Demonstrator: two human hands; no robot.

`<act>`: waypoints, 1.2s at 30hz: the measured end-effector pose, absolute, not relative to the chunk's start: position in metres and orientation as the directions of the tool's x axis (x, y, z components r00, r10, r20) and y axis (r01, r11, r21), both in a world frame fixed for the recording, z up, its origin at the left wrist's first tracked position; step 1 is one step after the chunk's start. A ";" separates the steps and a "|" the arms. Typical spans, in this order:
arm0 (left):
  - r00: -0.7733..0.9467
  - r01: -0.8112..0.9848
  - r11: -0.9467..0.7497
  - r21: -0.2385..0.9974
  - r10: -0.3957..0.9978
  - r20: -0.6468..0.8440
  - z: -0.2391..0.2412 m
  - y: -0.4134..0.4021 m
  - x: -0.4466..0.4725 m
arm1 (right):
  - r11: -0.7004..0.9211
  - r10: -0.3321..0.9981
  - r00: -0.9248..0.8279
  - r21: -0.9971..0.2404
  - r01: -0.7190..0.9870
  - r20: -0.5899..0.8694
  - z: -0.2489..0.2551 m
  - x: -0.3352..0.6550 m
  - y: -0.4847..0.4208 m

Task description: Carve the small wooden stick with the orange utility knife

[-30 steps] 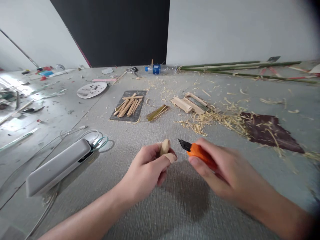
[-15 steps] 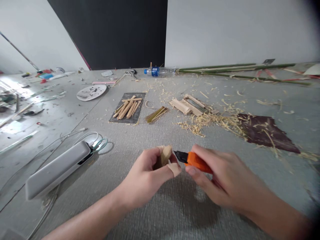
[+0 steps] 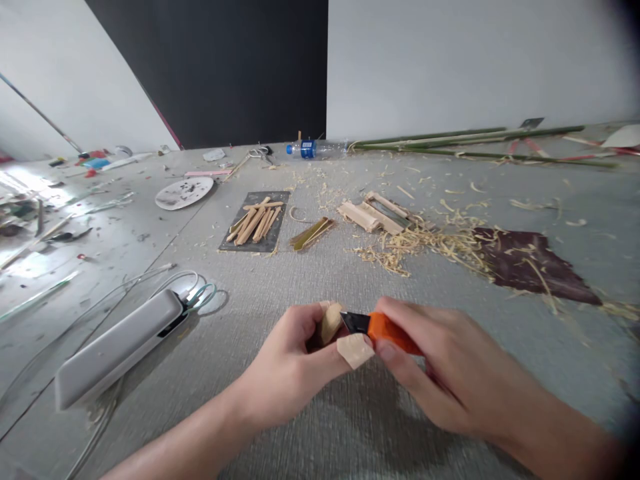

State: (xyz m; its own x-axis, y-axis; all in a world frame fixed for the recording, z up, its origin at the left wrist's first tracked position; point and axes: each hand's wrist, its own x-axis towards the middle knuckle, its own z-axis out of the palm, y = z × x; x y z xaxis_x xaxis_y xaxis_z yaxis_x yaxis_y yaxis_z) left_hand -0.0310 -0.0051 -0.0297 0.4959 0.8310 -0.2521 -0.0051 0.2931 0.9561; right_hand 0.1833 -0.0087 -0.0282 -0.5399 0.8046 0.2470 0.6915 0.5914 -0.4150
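Note:
My left hand (image 3: 293, 363) is closed around a small pale piece of what looks like wood or bamboo (image 3: 331, 323); the fingers partly hide it. Beige tape (image 3: 355, 351) wraps the tip of the left thumb. My right hand (image 3: 430, 363) grips an orange utility knife (image 3: 393, 333). Its dark blade (image 3: 355, 323) points left, at the edge of the pale piece and just above the taped thumb. Whether the blade touches the piece, I cannot tell.
Beyond my hands lie a bamboo piece (image 3: 313, 233), pale split pieces (image 3: 373, 215), shavings (image 3: 395, 253) and brown sandpaper-like sheet (image 3: 537, 263). Sticks (image 3: 256, 221) rest on a dark sheet (image 3: 230, 241). A power bank (image 3: 120, 347) with cables is at left; a bottle (image 3: 317, 149) lies behind.
The knife has shifted slightly left, bringing its blade to the pale piece. My left thumb has moved down and away from the piece, turning its taped tip into fuller view.

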 end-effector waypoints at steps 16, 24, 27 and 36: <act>0.394 0.114 0.100 0.988 0.909 -0.137 -0.031 -0.012 -0.029 | 0.672 0.738 -0.609 -0.398 0.624 0.291 -0.022 0.185 -0.012; 0.348 0.151 0.190 0.970 0.908 -0.232 -0.035 -0.013 -0.021 | 0.409 0.910 -0.315 -0.455 0.791 0.271 -0.033 0.182 -0.005; 0.364 0.098 0.219 0.971 0.900 -0.240 -0.036 -0.010 -0.021 | 0.393 0.911 -0.269 -0.467 0.792 0.312 -0.031 0.185 -0.003; 0.410 0.026 0.219 0.975 0.888 -0.211 -0.031 -0.005 -0.029 | 0.554 0.828 -0.441 -0.379 0.741 0.347 -0.033 0.183 -0.009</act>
